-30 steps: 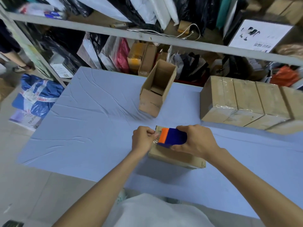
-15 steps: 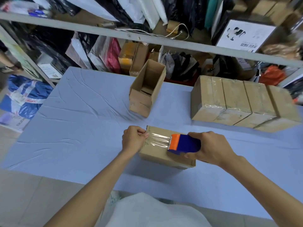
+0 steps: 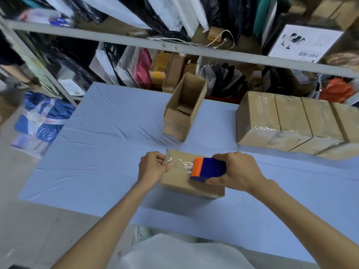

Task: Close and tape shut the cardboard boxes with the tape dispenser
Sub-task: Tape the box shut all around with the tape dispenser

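Note:
A closed cardboard box (image 3: 180,182) lies on the blue table (image 3: 108,152) in front of me. My right hand (image 3: 236,170) grips a blue and orange tape dispenser (image 3: 207,168) on the box's top. A strip of clear tape (image 3: 179,162) runs from the dispenser's orange end to the box's left edge. My left hand (image 3: 153,166) holds that left end of the box, thumb pressing the tape down. An open, empty-looking cardboard box (image 3: 184,107) stands farther back.
A row of several taped boxes (image 3: 291,123) stands at the right back of the table. Behind the table a metal shelf (image 3: 174,49) holds bags and cartons. A blue sack (image 3: 42,117) lies on the floor at the left.
My right hand has drawn the dispenser rightward along the box top, laying out clear tape. My left hand has stayed at the box's left end.

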